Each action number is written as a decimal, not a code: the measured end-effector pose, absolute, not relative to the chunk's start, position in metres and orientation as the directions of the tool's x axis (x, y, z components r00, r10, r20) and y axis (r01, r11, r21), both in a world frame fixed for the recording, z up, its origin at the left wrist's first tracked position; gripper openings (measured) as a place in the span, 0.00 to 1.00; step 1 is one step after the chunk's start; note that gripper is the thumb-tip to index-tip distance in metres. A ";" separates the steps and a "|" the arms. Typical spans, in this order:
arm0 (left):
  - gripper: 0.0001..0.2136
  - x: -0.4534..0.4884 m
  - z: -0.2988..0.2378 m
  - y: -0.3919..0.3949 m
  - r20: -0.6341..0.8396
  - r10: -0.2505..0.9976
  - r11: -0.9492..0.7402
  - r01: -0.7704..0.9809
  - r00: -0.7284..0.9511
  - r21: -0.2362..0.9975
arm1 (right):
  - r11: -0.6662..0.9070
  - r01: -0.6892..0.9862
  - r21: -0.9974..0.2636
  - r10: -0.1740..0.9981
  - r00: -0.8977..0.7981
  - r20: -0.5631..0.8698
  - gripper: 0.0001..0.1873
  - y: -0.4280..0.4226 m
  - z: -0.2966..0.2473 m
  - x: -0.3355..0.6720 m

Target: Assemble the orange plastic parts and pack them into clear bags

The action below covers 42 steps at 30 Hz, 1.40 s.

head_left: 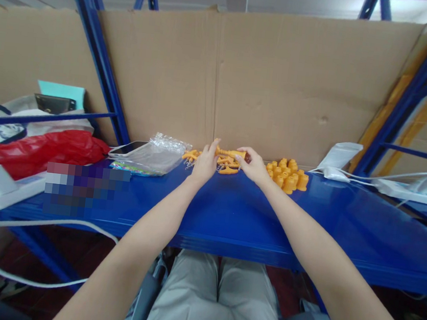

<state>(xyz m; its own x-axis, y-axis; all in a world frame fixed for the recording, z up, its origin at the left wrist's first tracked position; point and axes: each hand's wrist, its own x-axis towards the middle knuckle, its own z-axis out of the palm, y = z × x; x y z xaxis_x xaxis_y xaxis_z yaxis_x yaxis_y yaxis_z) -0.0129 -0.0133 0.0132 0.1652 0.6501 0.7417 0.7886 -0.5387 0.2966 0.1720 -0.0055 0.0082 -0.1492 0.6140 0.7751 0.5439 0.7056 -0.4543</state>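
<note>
An orange plastic piece [231,153] stretches sideways between my hands, narrow and ridged on the left and wider on the right. The fingers of my left hand [206,163] are closed at its narrow end, partly hiding it. My right hand [253,165] grips the wide end between thumb and fingers. Under and beside my hands lie several small orange pieces [228,171] with short metal chains, some to the left [190,155] of my left hand. Just right of my right hand stands a cluster of orange hollow plastic bases [288,181].
A blue shelf [230,218] carries everything, backed by a cardboard sheet [268,84]. Clear plastic bags [160,155] and a phone-like dark item [133,147] lie left, near a red bag [56,150]. White cables and a power strip [406,191] lie right. Blue uprights [101,60] frame the sides.
</note>
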 end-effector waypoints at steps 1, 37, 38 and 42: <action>0.27 -0.013 0.013 -0.013 0.746 0.646 -0.547 0.779 0.161 0.306 | 0.709 0.562 -0.426 0.602 -0.167 0.781 0.17 -0.005 0.008 0.172; 0.29 0.004 0.008 -0.022 0.580 0.787 -0.421 0.869 0.208 0.260 | 0.332 0.923 0.197 0.815 -0.386 0.433 0.16 -0.044 0.025 0.168; 0.29 0.004 0.007 -0.021 0.567 0.798 -0.420 0.863 0.204 0.280 | 0.328 0.918 0.223 0.812 -0.394 0.431 0.16 -0.044 0.025 0.166; 0.28 0.002 0.006 -0.018 0.531 0.828 -0.401 0.853 0.181 0.333 | 0.327 0.905 0.273 0.787 -0.421 0.451 0.16 -0.045 0.024 0.161</action>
<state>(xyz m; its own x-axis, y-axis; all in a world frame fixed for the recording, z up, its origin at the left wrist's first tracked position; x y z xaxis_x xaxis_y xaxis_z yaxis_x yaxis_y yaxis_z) 0.0016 -0.0181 0.0060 0.1815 0.8275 0.5313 0.8533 -0.4010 0.3331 0.1615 -0.0455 0.0242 -0.4208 0.7872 0.4508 0.9047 0.3274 0.2728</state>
